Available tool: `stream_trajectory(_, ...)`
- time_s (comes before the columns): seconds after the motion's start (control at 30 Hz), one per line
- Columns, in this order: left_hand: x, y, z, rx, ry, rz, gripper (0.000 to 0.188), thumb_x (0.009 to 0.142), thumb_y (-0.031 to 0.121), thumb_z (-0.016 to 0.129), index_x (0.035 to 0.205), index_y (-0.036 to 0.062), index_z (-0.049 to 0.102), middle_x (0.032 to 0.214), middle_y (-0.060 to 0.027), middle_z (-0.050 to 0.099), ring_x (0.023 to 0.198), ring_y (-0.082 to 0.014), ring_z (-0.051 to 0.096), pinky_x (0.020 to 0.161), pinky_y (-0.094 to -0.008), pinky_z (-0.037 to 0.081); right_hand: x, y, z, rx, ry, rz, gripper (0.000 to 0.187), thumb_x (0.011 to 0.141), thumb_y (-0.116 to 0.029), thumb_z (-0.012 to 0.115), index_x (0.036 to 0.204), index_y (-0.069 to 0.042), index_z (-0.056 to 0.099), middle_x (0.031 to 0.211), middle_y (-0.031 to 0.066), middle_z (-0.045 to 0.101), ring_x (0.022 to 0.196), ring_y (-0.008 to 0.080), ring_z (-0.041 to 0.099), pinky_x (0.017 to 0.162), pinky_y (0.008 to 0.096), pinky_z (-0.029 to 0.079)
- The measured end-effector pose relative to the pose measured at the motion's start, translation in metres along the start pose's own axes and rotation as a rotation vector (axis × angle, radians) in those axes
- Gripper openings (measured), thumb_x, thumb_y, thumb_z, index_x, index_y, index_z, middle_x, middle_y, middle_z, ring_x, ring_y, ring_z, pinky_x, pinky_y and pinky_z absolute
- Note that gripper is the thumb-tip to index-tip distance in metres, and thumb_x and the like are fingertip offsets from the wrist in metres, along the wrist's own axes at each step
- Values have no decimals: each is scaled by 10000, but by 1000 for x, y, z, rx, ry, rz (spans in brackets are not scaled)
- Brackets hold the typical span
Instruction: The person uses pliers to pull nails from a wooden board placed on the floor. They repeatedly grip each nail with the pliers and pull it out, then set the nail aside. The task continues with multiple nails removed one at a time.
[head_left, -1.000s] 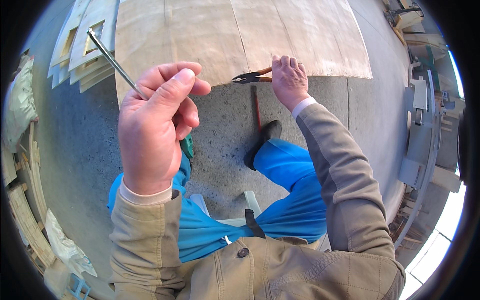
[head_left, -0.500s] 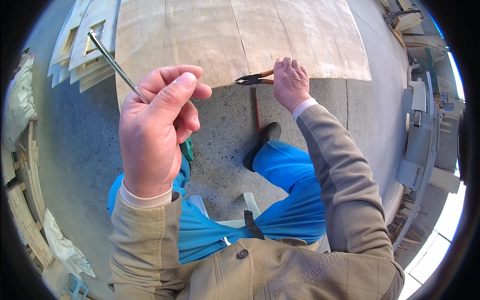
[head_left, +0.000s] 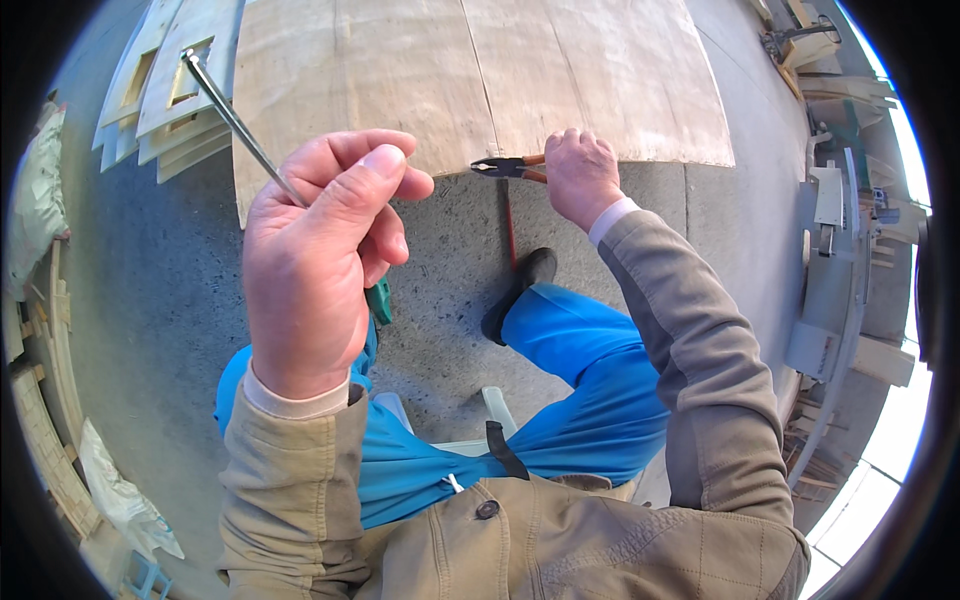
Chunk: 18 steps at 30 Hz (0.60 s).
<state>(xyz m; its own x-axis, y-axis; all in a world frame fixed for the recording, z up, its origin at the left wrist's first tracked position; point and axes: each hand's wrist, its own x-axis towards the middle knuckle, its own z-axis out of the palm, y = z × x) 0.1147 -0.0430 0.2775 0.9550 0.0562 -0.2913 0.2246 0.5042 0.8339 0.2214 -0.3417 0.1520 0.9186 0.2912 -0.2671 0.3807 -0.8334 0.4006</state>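
Note:
My left hand (head_left: 315,260) is raised at the left, its fingers curled round a slim, shiny metal rod-like tool (head_left: 236,126) that slants up to the left. The hand hides its lower end, and its exact kind is unclear. My right hand (head_left: 583,178) grips the orange handles of a pair of pliers (head_left: 503,167). The dark jaws point left, close by the near edge of a large plywood sheet (head_left: 400,80). A thin red-handled tool (head_left: 511,225) shows below the pliers, above the concrete floor.
Cut panels with rectangular openings (head_left: 172,88) are stacked at the far left. White sacks (head_left: 125,500) and timber (head_left: 55,440) lie along the left rim. Metal equipment (head_left: 828,270) stands at the right. A green object (head_left: 379,301) is beside my left leg; my dark shoe (head_left: 520,293) is below the sheet.
My left hand and its metal tool have shifted slightly right in the view. The pliers have turned slightly in my right hand, which keeps its grip near the sheet's edge.

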Motion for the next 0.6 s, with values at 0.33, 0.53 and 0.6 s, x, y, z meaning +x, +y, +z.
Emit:
stream_trajectory(0.33, -6, 6, -6, 1, 17, 42, 224, 1031, 209, 691, 1136, 17, 738, 923, -66, 740, 597, -49, 564, 495, -183, 367, -8, -3, -23, 80, -70, -4, 461, 840, -275, 813, 1165, -10, 622, 1084, 207, 698, 1015, 357, 730, 852, 468, 610)
stream_trajectory(0.53, -8, 11, -13, -22, -27, 49, 169, 1023, 189, 716, 1110, 47, 746, 939, -55, 758, 643, -37, 576, 570, -180, 442, -7, -6, -45, 56, -170, -32, 457, 954, -425, 722, 1154, -18, 661, 1072, 196, 716, 998, 355, 746, 828, 449, 606)
stream_trajectory(0.6, -9, 11, -14, -29, -31, 49, 168, 1024, 186, 716, 1111, 45, 745, 938, -53, 758, 645, -35, 575, 575, -179, 446, -6, -7, -52, 35, -178, -55, 520, 1006, -523, 674, 1141, -21, 676, 1046, 178, 730, 981, 338, 751, 811, 441, 603)
